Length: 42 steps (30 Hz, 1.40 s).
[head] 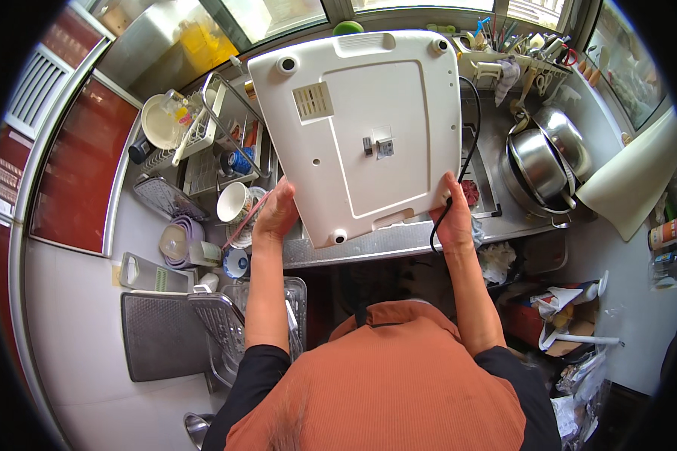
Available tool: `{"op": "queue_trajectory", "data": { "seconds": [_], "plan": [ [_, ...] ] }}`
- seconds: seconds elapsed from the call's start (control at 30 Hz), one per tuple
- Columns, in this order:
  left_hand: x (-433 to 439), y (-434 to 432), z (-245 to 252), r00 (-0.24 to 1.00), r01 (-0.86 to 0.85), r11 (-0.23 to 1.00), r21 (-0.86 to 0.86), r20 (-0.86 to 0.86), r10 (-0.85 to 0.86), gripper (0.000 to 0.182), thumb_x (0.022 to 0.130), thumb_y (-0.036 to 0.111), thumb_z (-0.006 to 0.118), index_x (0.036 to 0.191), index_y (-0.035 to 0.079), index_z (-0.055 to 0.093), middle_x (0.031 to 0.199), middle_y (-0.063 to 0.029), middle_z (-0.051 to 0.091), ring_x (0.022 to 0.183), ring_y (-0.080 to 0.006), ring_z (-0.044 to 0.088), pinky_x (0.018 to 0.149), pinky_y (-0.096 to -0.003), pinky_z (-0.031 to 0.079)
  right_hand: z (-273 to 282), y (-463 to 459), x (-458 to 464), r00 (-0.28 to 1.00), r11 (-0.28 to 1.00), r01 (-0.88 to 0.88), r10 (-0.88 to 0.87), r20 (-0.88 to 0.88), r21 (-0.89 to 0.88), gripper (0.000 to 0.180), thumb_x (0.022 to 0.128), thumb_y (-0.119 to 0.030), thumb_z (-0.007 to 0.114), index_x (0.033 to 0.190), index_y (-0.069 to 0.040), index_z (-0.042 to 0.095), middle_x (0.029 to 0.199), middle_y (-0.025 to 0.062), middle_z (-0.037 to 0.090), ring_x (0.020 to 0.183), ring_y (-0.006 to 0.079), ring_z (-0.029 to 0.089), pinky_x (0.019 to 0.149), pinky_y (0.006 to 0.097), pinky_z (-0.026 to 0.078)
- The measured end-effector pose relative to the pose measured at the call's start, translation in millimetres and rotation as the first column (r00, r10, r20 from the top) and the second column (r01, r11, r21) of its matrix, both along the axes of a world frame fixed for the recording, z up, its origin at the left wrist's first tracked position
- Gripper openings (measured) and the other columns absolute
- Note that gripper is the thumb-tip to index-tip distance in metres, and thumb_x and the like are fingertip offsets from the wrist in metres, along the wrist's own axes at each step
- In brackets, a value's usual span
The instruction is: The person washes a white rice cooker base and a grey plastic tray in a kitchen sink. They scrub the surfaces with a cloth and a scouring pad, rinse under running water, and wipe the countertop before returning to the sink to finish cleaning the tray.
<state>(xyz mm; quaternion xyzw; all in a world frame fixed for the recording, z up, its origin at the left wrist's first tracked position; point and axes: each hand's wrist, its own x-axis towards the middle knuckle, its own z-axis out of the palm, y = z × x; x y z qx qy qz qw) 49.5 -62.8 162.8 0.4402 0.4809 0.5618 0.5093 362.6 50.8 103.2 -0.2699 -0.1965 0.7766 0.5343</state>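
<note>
Between my two hands is a white plastic electrical appliance [389, 186], held up with its flat underside facing me. Round feet with dark pads, a slotted vent [313, 101] and small labels show on that side. My left hand [276, 211] grips its left edge near the lower corner. At the lower right edge, my right hand [454, 217] holds on, with the black power cord [477, 121] running past the thumb. The appliance is slightly tilted above the stainless steel counter [338, 251]. Its far face and most of my fingers are hidden.
Left stands a dish rack [203, 135] with bowls, beside a floral cup [234, 202]. Stainless steel pots [539, 163] are stacked on the right. Behind them, a utensil holder [508, 56] lines the window. A box [564, 321] and plastic bags lie low at right.
</note>
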Motion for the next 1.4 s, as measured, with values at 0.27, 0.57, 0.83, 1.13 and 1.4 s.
{"op": "queue_trajectory", "data": {
  "seconds": [0.27,0.57,0.83,1.13,1.4],
  "plan": [
    [-37,-25,-29,0.324,0.122,0.967,0.225,0.912,-0.253,0.064,0.099,0.056,0.048,0.137,0.005,0.048,0.134,-0.0064,0.054,0.127,-0.0229,0.048,0.115,-0.0532,0.023,32,-20,-13,0.991,0.996,0.001,-0.013,0.134,0.084,0.048,0.092,-0.037,0.072,0.127,-0.008,0.058,0.121,0.0035,0.061,0.111,0.0174,0.060,0.093,0.0347,0.050],
    [-17,-49,-11,0.968,-0.034,0.971,0.237,0.248,-0.027,0.085,0.089,0.068,0.059,0.141,0.001,0.049,0.135,-0.0085,0.057,0.125,-0.0208,0.052,0.108,-0.0365,0.039,54,-17,-23,0.965,0.979,-0.063,0.010,0.262,0.194,0.047,0.089,-0.037,0.074,0.124,-0.010,0.058,0.117,0.0055,0.063,0.102,0.0181,0.065,0.080,0.0348,0.056],
    [-19,-42,35,0.949,-0.110,0.969,0.220,0.312,0.036,0.094,0.085,0.073,0.060,0.145,0.003,0.043,0.140,-0.0097,0.053,0.130,-0.0221,0.047,0.112,-0.0388,0.034,94,19,-40,0.914,0.957,-0.222,0.137,0.382,0.188,0.056,0.086,-0.043,0.076,0.124,-0.004,0.060,0.105,0.0108,0.069,0.086,0.0212,0.069,0.073,0.0353,0.058],
    [-37,-17,109,0.957,-0.073,0.941,0.330,0.288,-0.027,0.082,0.093,0.069,0.050,0.147,0.008,0.040,0.148,-0.0097,0.045,0.136,-0.0263,0.040,0.116,-0.0518,0.026,157,46,-52,0.878,0.923,-0.361,0.289,0.381,0.131,0.067,0.086,-0.045,0.075,0.130,0.000,0.052,0.119,0.0173,0.062,0.095,0.0354,0.071,0.078,0.0504,0.062],
    [-36,2,165,0.978,-0.194,0.959,0.208,-0.039,0.207,0.087,0.092,0.078,0.036,0.143,0.008,0.045,0.130,-0.0180,0.055,0.121,-0.0194,0.050,0.106,-0.0308,0.034,202,76,-52,0.820,0.870,-0.479,0.395,0.415,0.117,0.065,0.088,-0.047,0.073,0.129,-0.002,0.051,0.118,0.0189,0.062,0.099,0.0397,0.067,0.078,0.0573,0.062]
  ]
}}
